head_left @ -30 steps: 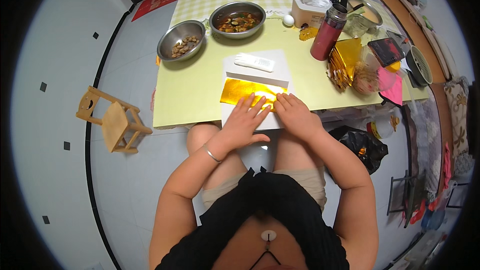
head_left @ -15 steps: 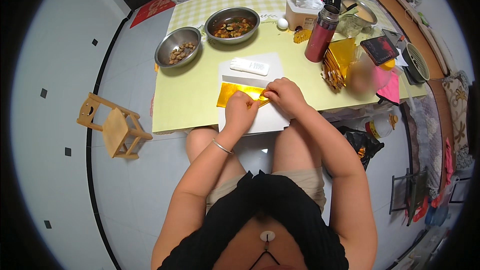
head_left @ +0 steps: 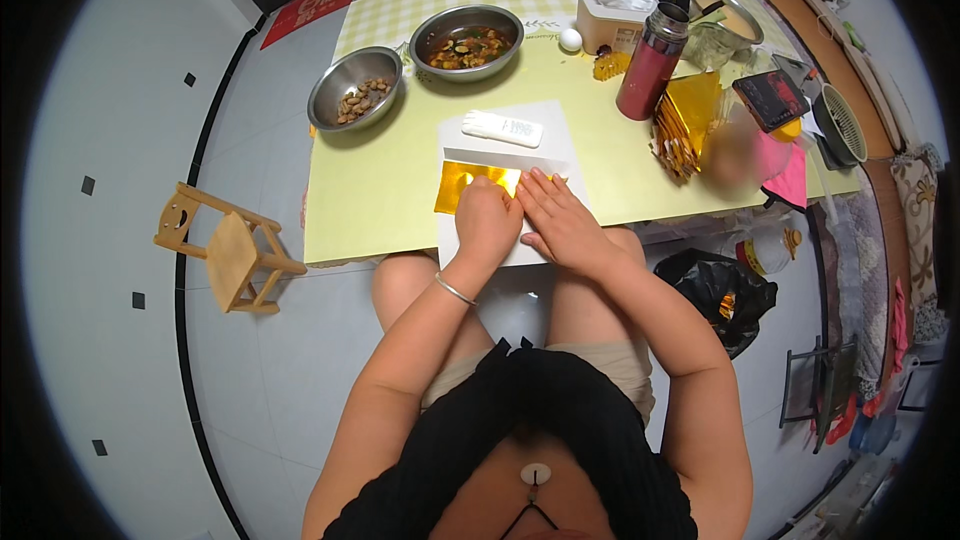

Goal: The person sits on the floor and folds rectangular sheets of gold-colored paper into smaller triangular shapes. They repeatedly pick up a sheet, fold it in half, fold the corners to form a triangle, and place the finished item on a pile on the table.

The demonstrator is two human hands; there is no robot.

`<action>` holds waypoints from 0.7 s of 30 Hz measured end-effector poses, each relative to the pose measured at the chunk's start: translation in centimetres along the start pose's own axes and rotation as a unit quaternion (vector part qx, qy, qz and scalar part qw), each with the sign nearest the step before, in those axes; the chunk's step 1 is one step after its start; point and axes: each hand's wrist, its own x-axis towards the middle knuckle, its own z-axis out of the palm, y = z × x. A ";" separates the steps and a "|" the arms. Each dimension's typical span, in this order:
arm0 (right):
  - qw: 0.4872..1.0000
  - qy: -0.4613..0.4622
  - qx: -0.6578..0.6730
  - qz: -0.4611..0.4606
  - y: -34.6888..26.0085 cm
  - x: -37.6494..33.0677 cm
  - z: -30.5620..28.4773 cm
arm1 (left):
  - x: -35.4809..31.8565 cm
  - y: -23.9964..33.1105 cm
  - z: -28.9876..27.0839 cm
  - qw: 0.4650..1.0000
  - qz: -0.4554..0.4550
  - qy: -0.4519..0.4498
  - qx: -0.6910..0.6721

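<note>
A shiny gold foil sheet lies on white paper at the near edge of the table. My left hand is closed over the middle of the foil, its curled fingers gripping or pressing it; the fingertips are partly hidden. Flat on the foil's right part rests my right hand, fingers stretched out side by side and covering most of that part. The two hands touch or nearly touch. Just beyond them, a white oblong packet lies on the same paper.
Two steel bowls with food, one of nuts and one of mixed pieces in liquid, stand far left. To the right are a red thermos, a tissue box, folded gold paper and a phone. A small wooden chair stands left.
My right hand has gone from pinching the foil's right end to lying flat on it. My left hand has shifted slightly right and stays curled on the foil.
</note>
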 end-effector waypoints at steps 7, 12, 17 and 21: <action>0.998 -0.056 -0.011 0.023 -0.1 0.2 -0.3 | 0.2 0.0 0.1 1.000 0.011 0.010 -0.008; 0.993 -0.112 -0.001 0.025 -0.3 0.5 -1.2 | 0.1 -0.2 -1.1 0.999 0.027 -0.031 0.022; 0.991 -0.129 0.021 -0.020 -0.3 0.3 -2.4 | -1.0 -3.4 -5.8 0.983 0.179 -0.034 0.031; 0.987 -0.135 0.064 -0.060 0.8 0.2 -3.1 | -2.1 -5.7 -8.6 0.959 0.273 -0.066 0.033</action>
